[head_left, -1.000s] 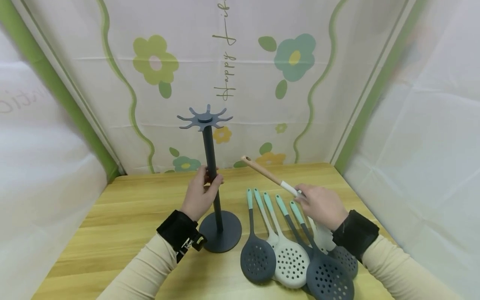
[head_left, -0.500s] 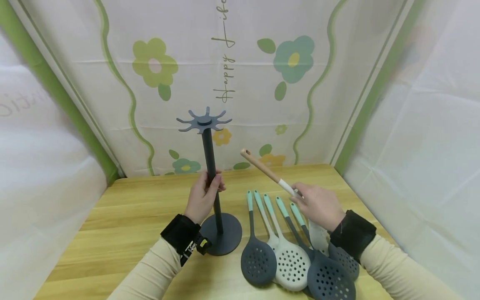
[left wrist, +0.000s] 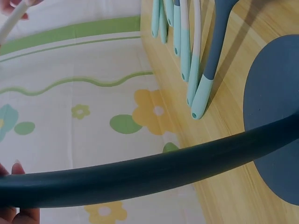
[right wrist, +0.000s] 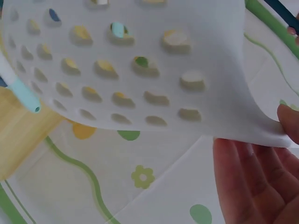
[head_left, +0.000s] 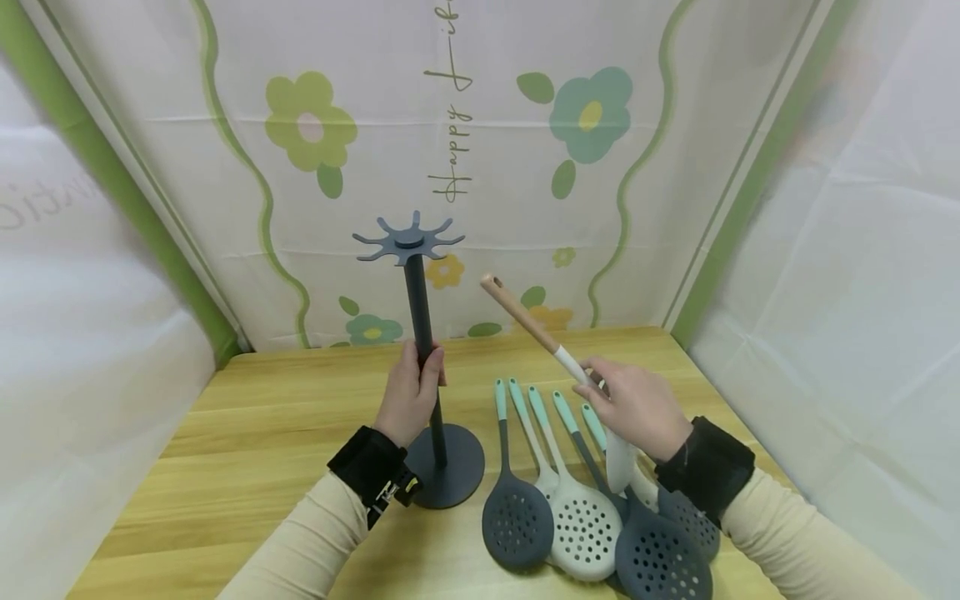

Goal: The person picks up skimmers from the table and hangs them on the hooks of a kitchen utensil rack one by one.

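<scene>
My left hand (head_left: 408, 393) grips the post of a dark utensil stand (head_left: 420, 308). The stand is upright on a round base, with a ring of bare hooks at its top. Pinched in my right hand (head_left: 637, 410) is a white skimmer (right wrist: 224, 70), its wooden handle (head_left: 523, 318) pointing up toward the stand. In the right wrist view its perforated head is large, with thumb and fingers at its neck. Below that hand lie several skimmers, including a dark one (head_left: 517, 523) and a white one (head_left: 585, 533), with mint handle ends; some are partly hidden.
The wooden table (head_left: 270, 450) runs back to a flower-printed curtain (head_left: 465, 150). White side curtains (head_left: 840, 317) with green edging stand left and right. Mint handle ends (left wrist: 202, 98) lie close to the stand's base (left wrist: 273, 102).
The white skimmer's wooden handle end has risen and tilted more steeply. My right hand has shifted slightly left and up. The left hand stays on the post, a little lower.
</scene>
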Tool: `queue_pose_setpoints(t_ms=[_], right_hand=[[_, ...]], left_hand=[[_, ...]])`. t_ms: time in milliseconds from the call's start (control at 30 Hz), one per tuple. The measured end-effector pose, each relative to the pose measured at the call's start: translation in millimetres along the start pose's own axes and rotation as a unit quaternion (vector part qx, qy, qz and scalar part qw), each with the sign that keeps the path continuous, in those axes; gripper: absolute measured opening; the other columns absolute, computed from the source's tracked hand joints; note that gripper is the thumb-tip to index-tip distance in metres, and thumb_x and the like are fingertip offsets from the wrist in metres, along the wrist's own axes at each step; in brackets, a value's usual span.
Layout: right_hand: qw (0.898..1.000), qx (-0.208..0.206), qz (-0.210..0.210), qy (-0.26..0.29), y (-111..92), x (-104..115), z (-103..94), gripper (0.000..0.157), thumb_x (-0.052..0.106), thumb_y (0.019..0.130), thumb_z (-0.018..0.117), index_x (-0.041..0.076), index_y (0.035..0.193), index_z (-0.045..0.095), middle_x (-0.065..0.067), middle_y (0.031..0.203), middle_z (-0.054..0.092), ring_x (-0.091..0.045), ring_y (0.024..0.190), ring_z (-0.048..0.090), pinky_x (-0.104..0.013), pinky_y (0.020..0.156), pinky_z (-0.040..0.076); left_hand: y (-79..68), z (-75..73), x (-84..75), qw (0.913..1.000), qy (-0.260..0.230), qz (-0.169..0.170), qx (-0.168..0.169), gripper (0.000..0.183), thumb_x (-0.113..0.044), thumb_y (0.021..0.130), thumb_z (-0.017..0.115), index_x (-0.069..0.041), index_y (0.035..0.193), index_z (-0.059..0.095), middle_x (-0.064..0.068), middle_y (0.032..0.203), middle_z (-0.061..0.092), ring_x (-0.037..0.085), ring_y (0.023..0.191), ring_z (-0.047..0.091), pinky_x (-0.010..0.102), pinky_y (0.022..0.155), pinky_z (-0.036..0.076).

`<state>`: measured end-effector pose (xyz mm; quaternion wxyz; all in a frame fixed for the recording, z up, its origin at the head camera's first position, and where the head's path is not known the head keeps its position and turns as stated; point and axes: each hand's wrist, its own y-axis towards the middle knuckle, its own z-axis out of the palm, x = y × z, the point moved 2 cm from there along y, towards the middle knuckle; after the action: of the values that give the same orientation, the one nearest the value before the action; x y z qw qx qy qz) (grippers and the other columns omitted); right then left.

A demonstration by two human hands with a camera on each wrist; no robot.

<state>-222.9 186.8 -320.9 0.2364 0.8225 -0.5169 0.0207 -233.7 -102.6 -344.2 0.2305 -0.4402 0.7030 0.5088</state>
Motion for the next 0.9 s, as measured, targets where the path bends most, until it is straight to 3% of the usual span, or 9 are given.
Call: queue_pose_setpoints(t_ms=[333, 900], right_hand=[[0.999, -0.024, -0.007, 0.048, 1.9, 12.7, -9.2, 0.030, 0.020, 0.092, 0.071, 0.005, 0.118, 0.066, -0.005, 0.084, 0.072, -0.013, 0.067, 0.063, -0.024, 0.050, 0.046], [0.990, -0.044, -0.047, 0.128, -2.0, 34.6, -15.3, 0.025, 0.015, 0.093, 0.070, 0.006, 0.116, 0.066, -0.001, 0.082, 0.071, -0.012, 0.071, 0.067, -0.022, 0.054, 0.050]], left_hand=[[0.3, 4.3, 0.9, 1.0000, 0.004, -0.007, 0.003, 0.019, -0.017, 0.109, 0.035, 0.001, 0.114, 0.041, 0.011, 0.079, 0.048, 0.015, 0.067, 0.042, 0.029, 0.062, 0.034], [0.4, 6.9, -0.1, 0.9999, 0.000, -0.015, 0.001, 0.020, -0.018, 0.110, 0.032, 0.001, 0.114, 0.040, 0.007, 0.077, 0.044, 0.014, 0.064, 0.039, 0.028, 0.060, 0.034]])
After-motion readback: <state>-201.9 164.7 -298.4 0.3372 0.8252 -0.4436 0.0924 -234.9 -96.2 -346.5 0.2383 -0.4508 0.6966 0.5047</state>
